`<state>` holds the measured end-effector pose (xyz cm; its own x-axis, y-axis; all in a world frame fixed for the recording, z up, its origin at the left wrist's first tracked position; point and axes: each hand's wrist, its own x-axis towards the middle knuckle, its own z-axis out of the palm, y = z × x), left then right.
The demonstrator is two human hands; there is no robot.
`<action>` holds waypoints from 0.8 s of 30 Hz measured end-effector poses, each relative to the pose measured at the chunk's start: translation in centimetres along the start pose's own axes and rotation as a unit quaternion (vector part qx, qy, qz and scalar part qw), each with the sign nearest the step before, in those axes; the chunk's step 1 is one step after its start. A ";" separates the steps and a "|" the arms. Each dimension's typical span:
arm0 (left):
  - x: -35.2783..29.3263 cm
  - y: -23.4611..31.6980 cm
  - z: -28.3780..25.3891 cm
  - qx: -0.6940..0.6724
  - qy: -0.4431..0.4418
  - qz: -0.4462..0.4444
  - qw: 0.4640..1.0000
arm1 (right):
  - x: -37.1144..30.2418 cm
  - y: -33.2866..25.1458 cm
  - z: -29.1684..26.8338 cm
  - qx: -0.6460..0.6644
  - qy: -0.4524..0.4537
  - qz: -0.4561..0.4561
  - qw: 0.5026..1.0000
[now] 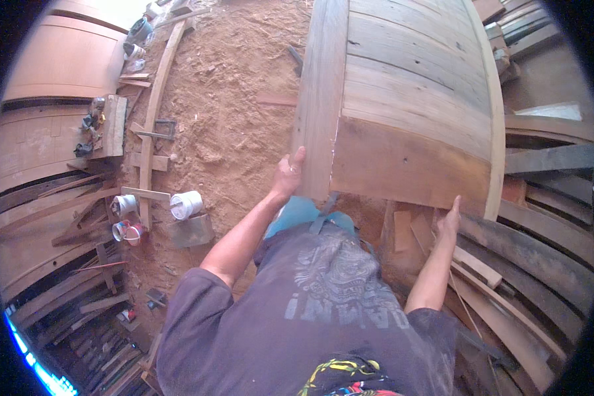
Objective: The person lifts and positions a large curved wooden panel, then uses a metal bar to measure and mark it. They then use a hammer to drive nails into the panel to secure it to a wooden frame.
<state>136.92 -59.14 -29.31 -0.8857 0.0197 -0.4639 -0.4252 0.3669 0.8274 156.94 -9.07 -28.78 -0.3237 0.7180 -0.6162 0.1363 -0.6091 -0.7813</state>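
Observation:
A large wooden panel [416, 86], made of boards set in a frame like a door, stretches away from me at the upper right. My left hand [289, 175] is closed on the lower left corner of its frame, thumb on top and the other fingers mostly hidden. At the near right corner my right hand [449, 221] grips the panel's edge, its thumb laid along the wood and its fingers largely out of sight underneath. A darker brown board [409, 155] forms the panel's near end. Its underside cannot be seen.
Sawdust covers the floor [224, 99]. On the left lie a long timber [158, 112], a white bucket [186, 205] and a red-and-white pail [132, 233]. Stacked planks [541, 264] crowd the right side, close to my right arm. Wood offcuts [105, 303] fill the lower left.

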 end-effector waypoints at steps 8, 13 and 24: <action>1.5 -2.3 0.8 -0.004 0.024 0.033 0.999 | -0.4 0.3 2.6 -0.086 0.050 -0.054 0.994; 0.4 1.1 0.2 0.027 -0.003 0.005 1.000 | 2.1 1.2 -1.1 -0.157 0.098 -0.068 0.980; -0.5 2.5 -1.3 -0.052 -0.123 -0.041 0.990 | -0.6 2.4 -0.5 -0.068 0.045 -0.112 0.990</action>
<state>136.09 -59.43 -26.54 -0.7803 0.2247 -0.5836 -0.5223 0.2792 0.8058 157.98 -10.79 -30.34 -0.2763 0.8609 -0.4273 0.1971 -0.3844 -0.9019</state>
